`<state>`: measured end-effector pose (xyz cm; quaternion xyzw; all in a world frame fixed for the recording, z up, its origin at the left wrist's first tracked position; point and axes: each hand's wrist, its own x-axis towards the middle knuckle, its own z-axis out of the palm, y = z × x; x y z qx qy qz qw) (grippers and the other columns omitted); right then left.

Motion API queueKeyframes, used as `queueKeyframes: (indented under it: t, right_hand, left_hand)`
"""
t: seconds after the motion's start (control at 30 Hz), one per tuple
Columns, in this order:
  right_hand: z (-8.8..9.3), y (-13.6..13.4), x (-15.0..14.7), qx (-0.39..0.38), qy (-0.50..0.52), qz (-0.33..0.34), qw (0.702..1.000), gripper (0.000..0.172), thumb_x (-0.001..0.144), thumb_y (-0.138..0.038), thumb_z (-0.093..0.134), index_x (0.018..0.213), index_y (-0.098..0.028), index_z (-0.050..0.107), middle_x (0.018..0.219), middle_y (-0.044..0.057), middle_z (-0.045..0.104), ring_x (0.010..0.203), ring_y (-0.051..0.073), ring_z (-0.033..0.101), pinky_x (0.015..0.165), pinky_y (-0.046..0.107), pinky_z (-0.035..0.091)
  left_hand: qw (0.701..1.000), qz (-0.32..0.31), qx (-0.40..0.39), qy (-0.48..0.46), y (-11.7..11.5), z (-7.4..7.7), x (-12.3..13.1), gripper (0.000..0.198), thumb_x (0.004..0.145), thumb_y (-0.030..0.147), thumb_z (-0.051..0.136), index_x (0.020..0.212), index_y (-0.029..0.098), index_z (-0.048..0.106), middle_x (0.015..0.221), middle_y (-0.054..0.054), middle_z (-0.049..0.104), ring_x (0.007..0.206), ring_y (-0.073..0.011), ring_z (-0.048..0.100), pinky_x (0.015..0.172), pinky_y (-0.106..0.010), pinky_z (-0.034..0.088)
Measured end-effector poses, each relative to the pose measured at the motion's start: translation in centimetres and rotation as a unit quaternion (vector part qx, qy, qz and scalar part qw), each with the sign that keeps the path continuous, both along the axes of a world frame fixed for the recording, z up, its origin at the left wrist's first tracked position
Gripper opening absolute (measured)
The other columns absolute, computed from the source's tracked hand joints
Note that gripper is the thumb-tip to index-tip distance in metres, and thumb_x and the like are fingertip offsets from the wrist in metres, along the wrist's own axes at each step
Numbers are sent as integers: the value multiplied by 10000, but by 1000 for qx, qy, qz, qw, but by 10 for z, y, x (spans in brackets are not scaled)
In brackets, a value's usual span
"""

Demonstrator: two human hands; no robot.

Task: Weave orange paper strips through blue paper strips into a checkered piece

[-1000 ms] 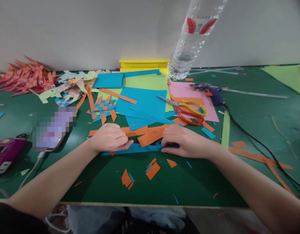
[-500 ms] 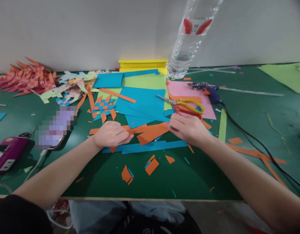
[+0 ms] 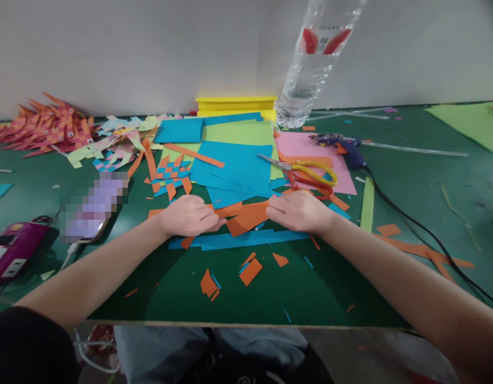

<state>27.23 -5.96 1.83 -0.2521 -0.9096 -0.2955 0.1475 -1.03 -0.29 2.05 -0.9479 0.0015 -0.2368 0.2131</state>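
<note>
Lying between two hands on the green worktop (image 3: 158, 298), an orange paper strip (image 3: 246, 218) is being covered at its right end by the curled fingers of the right hand (image 3: 296, 212). Whether the strip is being pinched in this grip cannot be told. By the strip's left end, the left hand (image 3: 190, 216) is being held low, its fingers curled in and its thumb pointing right. Whether any paper is being held in its grip cannot be told either.

On the near side of the hands, blue strips (image 3: 250, 240) are lying, and small scraps (image 3: 251, 273) are being seen nearer still. On the far side, blue sheets (image 3: 234, 165) are being crossed by the tip of the scissors (image 3: 310, 173). To their left, a checked orange and blue piece (image 3: 170, 173) is lying flat. Far right, a glue gun (image 3: 354, 154) is resting partly on pink paper (image 3: 298, 146).
</note>
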Motion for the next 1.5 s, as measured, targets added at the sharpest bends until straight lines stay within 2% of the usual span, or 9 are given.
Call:
queueKeyframes:
  t: [0.17,0.3,0.37,0.5,0.63,0.93,1.2,1.37,1.5]
  right_hand:
    - [3,19,3,-61,-26,-45,997,341,885,-26,358,609,-181,486,546,-32,393,465,104,191,435,295,167]
    - [6,31,-1,13,-11,-5,1000,333,871,-31,398,581,-176,472,530,-36,379,469,103,192,433,283,165]
    - [6,33,-6,50,5,30,998,345,884,-47,399,570,-176,463,522,-35,381,477,105,215,442,275,189]
    - [2,33,-17,40,15,62,997,365,921,-77,381,579,-178,456,519,-38,391,491,108,249,463,270,216]
    - [-4,34,-20,33,10,73,997,354,932,-94,397,603,-182,493,538,-29,461,509,110,317,487,272,249]
    - [-6,36,-23,8,46,74,996,332,941,-106,418,637,-193,520,590,-14,526,552,130,365,527,289,293]
    - [-5,36,-38,-42,104,-149,983,254,971,-221,423,988,-112,653,908,109,686,865,225,527,857,388,380]
    - [-11,36,-42,-86,90,-213,969,309,971,-271,428,968,-83,673,911,134,683,829,253,547,809,396,363]
    - [-12,36,-42,-96,76,-211,970,262,959,-164,426,928,-109,680,864,113,683,770,233,562,785,385,361]
  left_hand:
    - [999,46,19,7,18,3,4,473,965,252,448,497,187,435,395,41,485,362,-92,427,392,-259,274]
    - [991,131,23,-9,33,2,10,454,957,265,444,515,181,509,363,27,465,338,-115,408,392,-270,223]
    - [983,181,21,-31,37,3,14,382,964,265,438,645,158,620,399,5,518,358,-134,441,404,-273,232]
    - [959,282,-25,-5,40,4,21,331,980,318,428,1035,108,678,744,-116,700,659,-237,631,569,-346,413]
    - [934,350,-75,14,41,1,21,344,988,306,400,1199,153,624,1115,-173,651,1023,-347,579,828,-517,425]
    - [927,352,-126,-25,52,-8,-5,310,990,309,419,1218,235,616,1301,-144,540,1164,-346,491,921,-540,423]
    - [929,326,-170,-48,57,-13,-17,278,975,310,434,1133,240,651,1225,-110,616,1154,-319,538,936,-494,440]
    - [942,290,-158,-57,55,-14,-14,213,944,246,475,1032,251,668,1110,-71,675,1086,-275,583,1004,-511,392]
    - [942,287,-165,-52,53,-14,-11,211,942,218,468,1001,222,671,1057,-72,694,1036,-256,613,1008,-519,378]
